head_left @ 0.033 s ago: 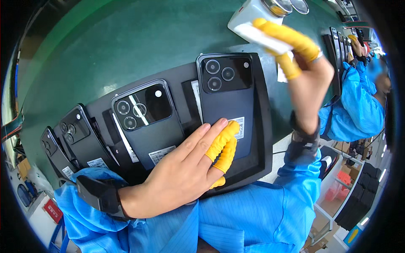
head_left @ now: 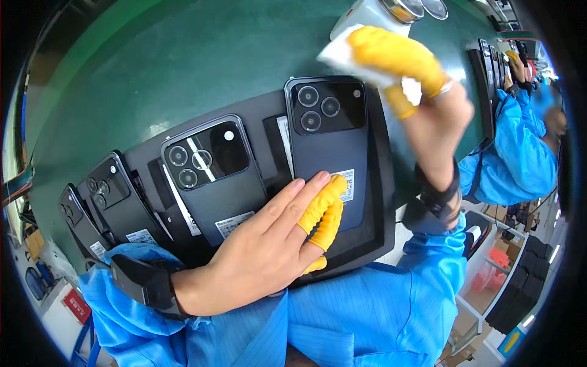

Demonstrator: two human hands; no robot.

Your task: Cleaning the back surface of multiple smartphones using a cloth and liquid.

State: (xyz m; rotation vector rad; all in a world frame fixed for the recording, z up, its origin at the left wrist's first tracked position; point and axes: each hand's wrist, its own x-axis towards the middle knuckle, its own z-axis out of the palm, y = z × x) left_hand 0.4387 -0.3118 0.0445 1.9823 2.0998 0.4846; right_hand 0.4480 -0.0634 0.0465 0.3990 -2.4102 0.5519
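Note:
A smartphone with a dark back and three round camera lenses lies face down at the right end of a black tray. My left hand rests flat on its lower part, fingers stretched out; yellow finger cots cover some of them, and a fingertip touches the white label. Above the phone's upper right, in the air, my right hand is closed on a white wipe, pinched between fingers in yellow cots. Motion blurs this hand a little.
More dark smartphones, such as this phone, lie leftward in the tray. A white dispenser with a metal top stands at the back on the green tabletop. To the right sits a co-worker in a blue sleeve, beside another row of phones.
My right hand has moved left with the wipe, toward the space above the phone's camera end. My left hand has stayed in place on the phone.

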